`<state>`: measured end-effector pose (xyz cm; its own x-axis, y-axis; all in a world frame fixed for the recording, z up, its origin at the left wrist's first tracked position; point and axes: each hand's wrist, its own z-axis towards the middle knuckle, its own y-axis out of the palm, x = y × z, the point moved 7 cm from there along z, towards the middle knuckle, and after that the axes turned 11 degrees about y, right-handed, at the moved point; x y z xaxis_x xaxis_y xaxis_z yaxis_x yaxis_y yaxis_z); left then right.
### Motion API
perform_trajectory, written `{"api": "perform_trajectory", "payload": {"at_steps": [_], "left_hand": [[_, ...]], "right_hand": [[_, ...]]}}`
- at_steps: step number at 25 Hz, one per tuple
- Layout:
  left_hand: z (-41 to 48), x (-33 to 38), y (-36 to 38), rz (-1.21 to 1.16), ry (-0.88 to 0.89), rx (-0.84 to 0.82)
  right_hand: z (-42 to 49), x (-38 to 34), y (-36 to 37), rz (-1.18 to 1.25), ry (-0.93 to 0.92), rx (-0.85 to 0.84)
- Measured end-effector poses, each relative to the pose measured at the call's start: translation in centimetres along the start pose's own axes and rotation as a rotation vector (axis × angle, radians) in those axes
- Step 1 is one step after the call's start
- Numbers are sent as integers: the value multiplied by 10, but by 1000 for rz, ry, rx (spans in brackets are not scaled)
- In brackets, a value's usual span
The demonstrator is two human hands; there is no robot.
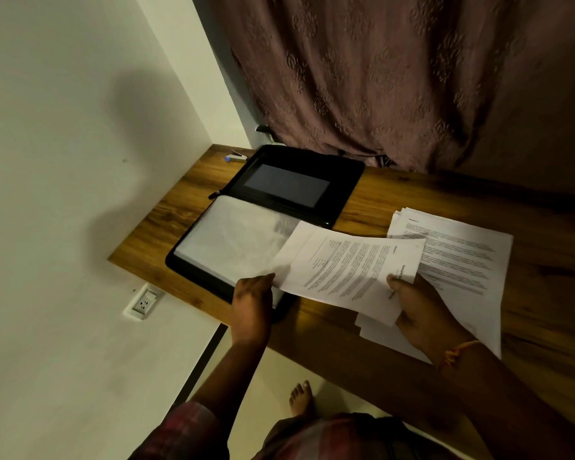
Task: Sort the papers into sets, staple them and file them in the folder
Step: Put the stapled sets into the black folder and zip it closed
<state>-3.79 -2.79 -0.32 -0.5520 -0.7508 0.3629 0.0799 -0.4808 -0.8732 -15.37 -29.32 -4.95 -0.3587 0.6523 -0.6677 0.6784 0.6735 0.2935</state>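
My desk (422, 200) is grained wood with a soft sheen. The black folder (351, 184) gleams at its rim; the papers (346, 270) I hold are matt.

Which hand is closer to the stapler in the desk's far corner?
Left. Left hand: at the near edge of the folder, opposite the stapler. Right hand: farther right, gripping printed sheets.

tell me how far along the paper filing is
Early to midway. Done: the folder lies open on the table. In hand: the left hand and right hand hold a set of sheets over the folder's near edge; whether it is stapled cannot be seen. Left: a pile of papers lies on the table to the right, unfiled, and the stapler sits at the far corner.
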Motion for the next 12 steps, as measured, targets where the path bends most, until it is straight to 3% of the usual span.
{"api": "perform_trajectory", "payload": {"at_steps": [4, 9, 12], "left_hand": [[-3, -1, -1, 51, 137, -7], [0, 1, -2, 138, 318, 51], [2, 1, -2, 215, 418, 69]], "right_hand": [[5, -3, 34, 36, 46, -46], [14, 2, 81, 148, 237, -149], [13, 4, 79, 165, 172, -99]]}}
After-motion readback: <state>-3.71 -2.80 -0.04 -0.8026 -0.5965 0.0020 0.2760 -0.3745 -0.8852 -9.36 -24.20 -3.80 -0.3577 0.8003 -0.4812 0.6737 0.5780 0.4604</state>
